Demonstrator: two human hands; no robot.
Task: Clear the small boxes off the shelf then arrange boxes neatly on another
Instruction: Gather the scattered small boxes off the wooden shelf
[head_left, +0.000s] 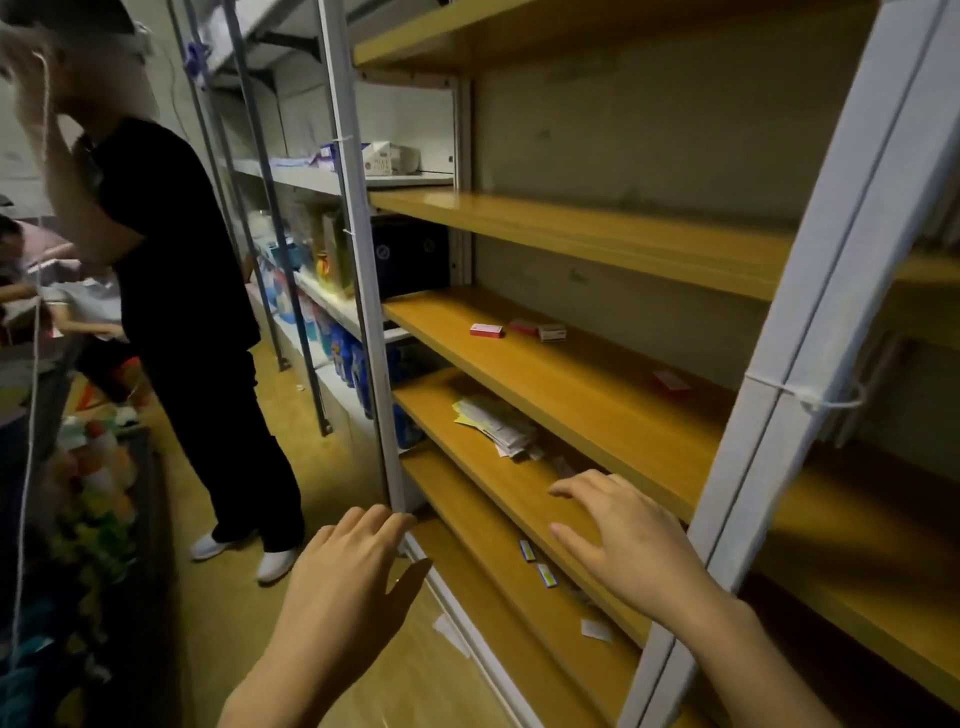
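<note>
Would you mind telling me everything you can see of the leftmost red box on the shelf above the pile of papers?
The red box is small, flat and rectangular, apparently cardboard, with a red top and a pale band along its front edge. It lies flat and closed on the yellow-brown wooden shelf, leftmost in a row, a small gap from a darker red box. Only the shelf touches it. Its print is unreadable.

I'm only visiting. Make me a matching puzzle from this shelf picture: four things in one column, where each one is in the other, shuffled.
Things:
1 red box
2 pile of papers
3 left hand
4 right hand

Places:
A beside the grey post
B in front of the shelf edges, fingers spread
C next to two other small boxes
D one shelf below the red box

Pairs: 1-C, 2-D, 3-A, 4-B
</note>
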